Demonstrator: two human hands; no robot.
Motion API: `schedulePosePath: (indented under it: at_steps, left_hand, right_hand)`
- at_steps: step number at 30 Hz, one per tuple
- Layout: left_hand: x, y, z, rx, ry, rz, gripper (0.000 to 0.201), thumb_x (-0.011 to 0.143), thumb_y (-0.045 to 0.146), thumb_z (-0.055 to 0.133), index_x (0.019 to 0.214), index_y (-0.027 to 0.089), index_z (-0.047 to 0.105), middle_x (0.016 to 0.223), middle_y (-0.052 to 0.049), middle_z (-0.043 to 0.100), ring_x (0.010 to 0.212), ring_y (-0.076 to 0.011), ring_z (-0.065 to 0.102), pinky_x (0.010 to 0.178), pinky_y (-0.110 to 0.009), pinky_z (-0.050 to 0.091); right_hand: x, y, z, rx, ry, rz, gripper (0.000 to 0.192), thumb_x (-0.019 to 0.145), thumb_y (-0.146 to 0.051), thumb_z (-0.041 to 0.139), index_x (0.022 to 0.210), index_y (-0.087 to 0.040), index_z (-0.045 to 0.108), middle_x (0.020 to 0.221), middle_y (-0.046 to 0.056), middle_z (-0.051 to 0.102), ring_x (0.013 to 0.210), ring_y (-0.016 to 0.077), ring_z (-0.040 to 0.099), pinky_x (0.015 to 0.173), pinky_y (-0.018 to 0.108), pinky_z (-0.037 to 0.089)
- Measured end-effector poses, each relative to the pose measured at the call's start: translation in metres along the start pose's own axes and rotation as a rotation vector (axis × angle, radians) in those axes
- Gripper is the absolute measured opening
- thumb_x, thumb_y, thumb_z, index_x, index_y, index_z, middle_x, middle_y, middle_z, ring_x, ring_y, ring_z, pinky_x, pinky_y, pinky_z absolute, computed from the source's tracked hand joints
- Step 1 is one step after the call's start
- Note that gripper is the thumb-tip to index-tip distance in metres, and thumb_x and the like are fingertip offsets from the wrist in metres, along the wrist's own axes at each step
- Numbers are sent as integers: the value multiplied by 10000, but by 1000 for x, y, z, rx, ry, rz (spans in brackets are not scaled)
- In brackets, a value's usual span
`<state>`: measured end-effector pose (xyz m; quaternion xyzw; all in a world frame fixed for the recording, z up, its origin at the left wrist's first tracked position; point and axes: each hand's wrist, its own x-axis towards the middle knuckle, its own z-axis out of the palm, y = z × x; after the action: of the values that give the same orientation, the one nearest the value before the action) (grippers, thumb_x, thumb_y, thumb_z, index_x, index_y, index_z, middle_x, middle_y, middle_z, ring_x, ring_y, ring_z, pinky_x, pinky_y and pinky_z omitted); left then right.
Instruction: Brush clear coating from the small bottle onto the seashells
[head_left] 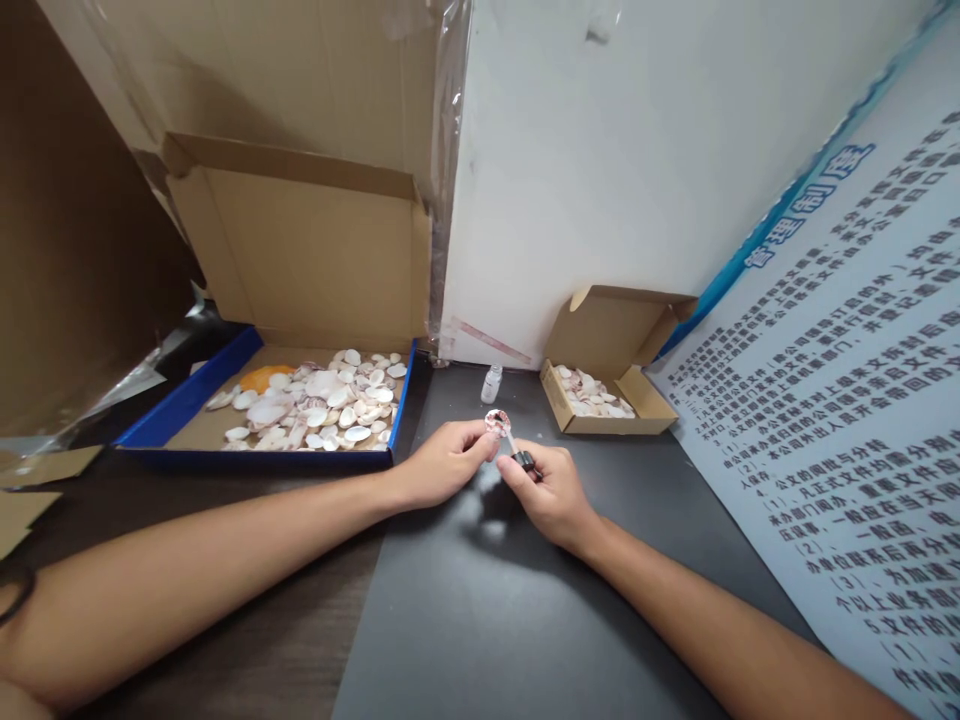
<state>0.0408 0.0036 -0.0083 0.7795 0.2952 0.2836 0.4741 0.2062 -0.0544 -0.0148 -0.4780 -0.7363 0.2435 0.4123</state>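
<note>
White and reddish-brown in colour, the shell (496,421) is held above the dark grey mat (465,650), between the two hands and in front of the bottle. The left hand (444,466) pinches its near left edge; thumb and forefinger are nearly closed, with only the shell between them. The right hand (553,492) grips a black cap (523,461) with the thumb on top and the other fingers curled around it. A thin pale stem (511,438) extends from the cap to the lower right edge of the shell; whether its tip touches cannot be told. The shell is small and rounded, with a mottled rim and a darker centre; finer detail is too small to read. A small bottle (491,386) with a whitish body stands just beyond. To the right, an open cardboard box (611,426) contains pale shells (585,392). To the left, a larger box with blue sides (255,458) contains many loose shells (330,400) and one orange piece (264,379). A printed poster (832,400) borders the mat on the right.
</note>
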Motion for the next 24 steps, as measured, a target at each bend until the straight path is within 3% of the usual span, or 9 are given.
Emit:
schedulePosePath:
  at_steps: [2,6,12,16,21,24]
  left_hand:
    - [0,0,0,-1,2,2,357,913,428,373,657,181,404,667,28,408,659,-125,380,627,-245,338]
    - [0,1,0,-18,-12,-9,352,915,429,375,675,176,428,678,24,436,663,-128,396,633,-244,354]
    - [-1,3,0,-55,-28,24,350,936,417,383,779,149,547,781,-7,556,755,-149,483,735,-265,401]
    - [-1,2,0,-1,-15,-5,365,925,408,381,702,150,513,709,4,523,693,-140,464,681,-260,397]
    - [-1,3,0,-40,-26,20,358,938,408,381,790,140,567,775,-6,562,746,-148,490,721,-267,403]
    - [0,3,0,-20,-10,-6,355,926,406,385,701,156,498,689,18,489,675,-130,435,657,-255,377]
  right_hand:
    - [0,0,0,10,21,8,406,904,-418,485,595,-203,332,556,-52,296,518,85,269,499,234,237]
    - [-1,0,0,26,-67,-21,422,891,-398,508,579,-204,301,545,-57,277,508,81,253,494,236,226]
    - [-1,1,0,41,28,7,380,911,-414,491,623,-200,367,574,-52,318,532,87,291,512,231,250]
    - [0,3,-1,63,-72,-8,419,910,-417,493,589,-200,334,552,-56,301,520,83,279,508,230,242]
    - [0,3,0,74,10,6,370,917,-425,490,642,-193,400,595,-48,340,552,89,304,528,225,259]
    - [-1,3,0,63,-82,-22,418,904,-427,505,592,-195,353,558,-55,304,523,83,276,510,232,232]
